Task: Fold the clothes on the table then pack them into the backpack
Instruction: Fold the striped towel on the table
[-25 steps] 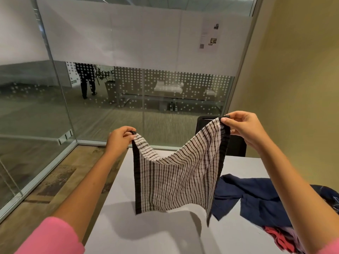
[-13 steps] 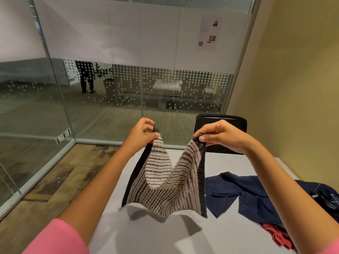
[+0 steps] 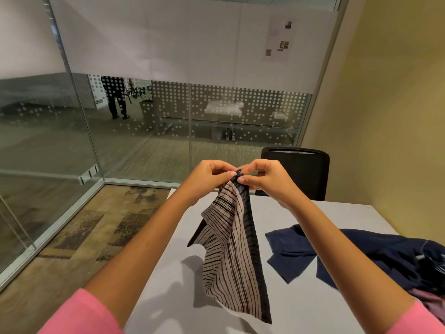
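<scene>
Cloth [image 3: 231, 256]: white, thin black stripes, black border. Shirt [image 3: 375, 259]: navy. Sleeves [image 3: 81, 314]: pink. Table [image 3: 168, 307]: pale grey. Chair [image 3: 303, 172]: black.

Crinkled woven striped cloth [image 3: 231, 256]; smooth matt table [image 3: 168, 297].

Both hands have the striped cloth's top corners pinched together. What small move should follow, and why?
Probably lower the striped cloth flat onto the table: left hand and right hand pinch its corners together, and it hangs doubled above the table, so laying it down sets the fold.
</scene>
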The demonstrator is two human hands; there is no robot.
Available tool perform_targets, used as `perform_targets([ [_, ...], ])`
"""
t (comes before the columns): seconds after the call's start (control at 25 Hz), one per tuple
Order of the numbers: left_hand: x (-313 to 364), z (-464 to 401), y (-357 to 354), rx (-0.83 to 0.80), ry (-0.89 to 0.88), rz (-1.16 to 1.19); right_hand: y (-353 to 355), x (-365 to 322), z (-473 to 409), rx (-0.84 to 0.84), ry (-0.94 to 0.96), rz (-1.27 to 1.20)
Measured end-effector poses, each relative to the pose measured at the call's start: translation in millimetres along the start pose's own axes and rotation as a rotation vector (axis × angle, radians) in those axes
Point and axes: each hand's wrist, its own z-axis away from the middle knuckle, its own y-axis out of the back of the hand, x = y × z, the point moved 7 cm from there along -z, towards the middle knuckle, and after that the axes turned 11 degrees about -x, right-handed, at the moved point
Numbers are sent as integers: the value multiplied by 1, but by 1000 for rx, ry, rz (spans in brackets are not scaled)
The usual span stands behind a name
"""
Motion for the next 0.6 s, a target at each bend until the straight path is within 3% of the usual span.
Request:
perform_targets([
  [0.28,-9,5,-1,-47,-32,-168,21,9,1,235,33,-11],
  [0.48,-54,22,-4,-198,100,-342,55,13,7,410,53,-38],
  [0.6,-68,24,12,-120,144,-475,78,16,14,529,53,-32],
])
